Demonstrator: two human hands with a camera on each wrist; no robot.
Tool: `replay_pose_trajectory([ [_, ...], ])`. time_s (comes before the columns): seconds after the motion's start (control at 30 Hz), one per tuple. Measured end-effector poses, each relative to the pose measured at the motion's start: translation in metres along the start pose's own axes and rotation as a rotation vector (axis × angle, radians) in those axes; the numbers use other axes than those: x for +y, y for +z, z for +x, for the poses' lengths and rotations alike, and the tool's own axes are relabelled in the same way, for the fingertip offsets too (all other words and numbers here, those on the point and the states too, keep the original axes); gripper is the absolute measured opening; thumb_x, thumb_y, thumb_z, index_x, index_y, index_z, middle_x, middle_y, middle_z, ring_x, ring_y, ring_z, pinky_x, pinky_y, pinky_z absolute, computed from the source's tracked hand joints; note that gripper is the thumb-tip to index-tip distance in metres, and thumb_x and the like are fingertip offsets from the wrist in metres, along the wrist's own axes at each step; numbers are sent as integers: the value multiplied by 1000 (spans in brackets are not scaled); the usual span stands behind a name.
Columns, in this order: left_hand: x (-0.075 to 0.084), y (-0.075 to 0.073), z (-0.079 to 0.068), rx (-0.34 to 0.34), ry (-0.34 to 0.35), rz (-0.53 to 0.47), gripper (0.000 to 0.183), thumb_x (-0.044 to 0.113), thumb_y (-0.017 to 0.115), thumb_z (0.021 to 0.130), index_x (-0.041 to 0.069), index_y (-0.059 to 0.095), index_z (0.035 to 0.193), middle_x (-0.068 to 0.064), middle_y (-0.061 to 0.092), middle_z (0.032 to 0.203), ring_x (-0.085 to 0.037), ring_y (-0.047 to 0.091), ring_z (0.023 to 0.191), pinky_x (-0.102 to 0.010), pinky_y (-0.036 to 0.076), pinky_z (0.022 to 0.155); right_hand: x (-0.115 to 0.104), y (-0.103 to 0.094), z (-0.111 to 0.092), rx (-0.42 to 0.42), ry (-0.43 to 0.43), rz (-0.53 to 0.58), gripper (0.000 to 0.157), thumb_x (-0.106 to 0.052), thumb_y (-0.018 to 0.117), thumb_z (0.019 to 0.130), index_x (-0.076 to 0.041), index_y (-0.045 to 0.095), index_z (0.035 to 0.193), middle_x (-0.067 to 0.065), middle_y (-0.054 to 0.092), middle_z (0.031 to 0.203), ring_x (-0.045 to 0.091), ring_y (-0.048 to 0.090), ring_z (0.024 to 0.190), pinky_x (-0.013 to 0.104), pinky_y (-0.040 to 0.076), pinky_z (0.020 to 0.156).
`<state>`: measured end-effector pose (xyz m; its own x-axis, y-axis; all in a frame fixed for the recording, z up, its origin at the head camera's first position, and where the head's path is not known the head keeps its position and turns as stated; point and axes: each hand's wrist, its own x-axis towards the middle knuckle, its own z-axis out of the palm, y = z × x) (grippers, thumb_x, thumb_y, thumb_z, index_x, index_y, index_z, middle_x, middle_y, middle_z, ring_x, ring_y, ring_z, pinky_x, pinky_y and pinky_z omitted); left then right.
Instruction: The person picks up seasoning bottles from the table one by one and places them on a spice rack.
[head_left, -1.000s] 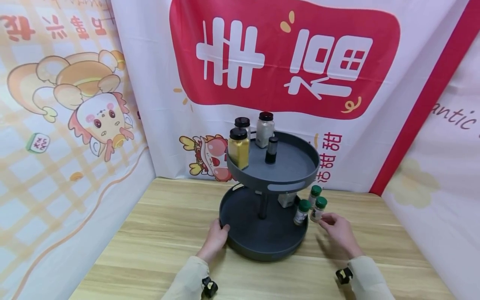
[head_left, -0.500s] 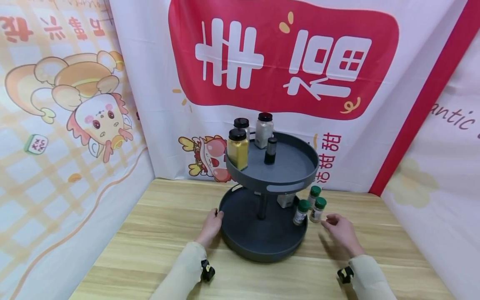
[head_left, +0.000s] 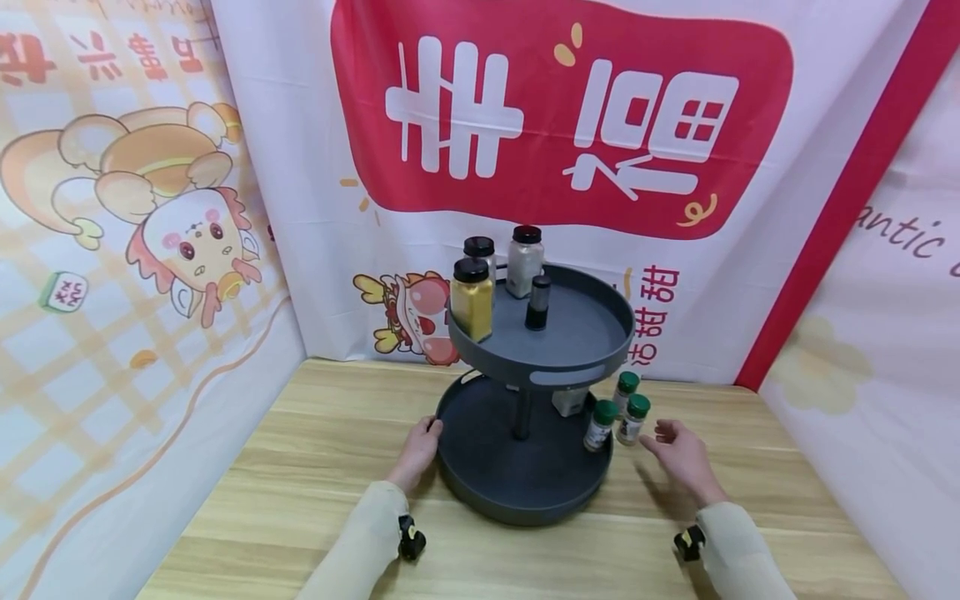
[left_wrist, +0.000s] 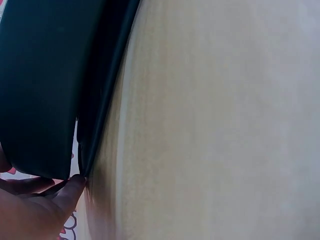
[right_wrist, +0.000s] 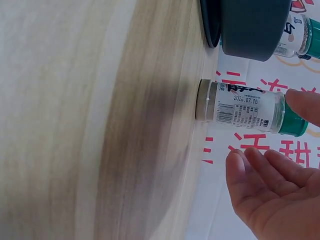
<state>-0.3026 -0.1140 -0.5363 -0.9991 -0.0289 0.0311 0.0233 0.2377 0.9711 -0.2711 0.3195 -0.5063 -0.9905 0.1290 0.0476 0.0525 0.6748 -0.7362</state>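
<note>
A dark grey two-tier turntable rack (head_left: 525, 492) stands on the wooden table. My left hand (head_left: 417, 454) holds the left side of its lower tray; in the left wrist view, fingers (left_wrist: 70, 192) reach below the tray wall to the base edge. To the rack's right, my right hand (head_left: 681, 458) is apart from a green-capped spice bottle (head_left: 632, 421), its fingers loosely bent around nothing. In the right wrist view the thumb overlaps the bottle's cap (right_wrist: 294, 119). Another green-capped bottle (head_left: 600, 427) is inside the lower tray's right edge.
The upper tray carries a yellow-filled jar (head_left: 471, 300), a white-filled jar (head_left: 525, 262), a third black-capped jar (head_left: 481, 248) and a small dark bottle (head_left: 537, 304). A further green-capped bottle (head_left: 626, 390) stands behind. Printed cloth (head_left: 300, 208) hangs behind the table.
My left hand has slid back along the lower tray's rim, its thumb drawing off the inside. My right hand has let go of the green-capped bottle and moved slightly right.
</note>
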Motion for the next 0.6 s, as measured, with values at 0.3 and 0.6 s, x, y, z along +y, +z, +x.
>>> replay_pose_trajectory([
  [0.3, -1, -3, -3, -33, 13, 13, 35, 7, 41, 99, -15, 47, 124, -30, 51, 123, -40, 46, 117, -50, 36, 100, -2, 2, 6, 34, -6, 16, 72, -39, 62, 90, 11, 36, 136, 32, 46, 130, 42, 48, 117, 50, 44, 93],
  [0.6, 3, -5, -9, -49, 24, 30, 35, 5, 40, 99, -17, 45, 124, -32, 50, 123, -42, 46, 118, -51, 36, 100, -6, 5, 14, 12, 19, 38, 83, -47, 62, 88, 8, 29, 142, 30, 38, 139, 42, 41, 123, 52, 41, 97],
])
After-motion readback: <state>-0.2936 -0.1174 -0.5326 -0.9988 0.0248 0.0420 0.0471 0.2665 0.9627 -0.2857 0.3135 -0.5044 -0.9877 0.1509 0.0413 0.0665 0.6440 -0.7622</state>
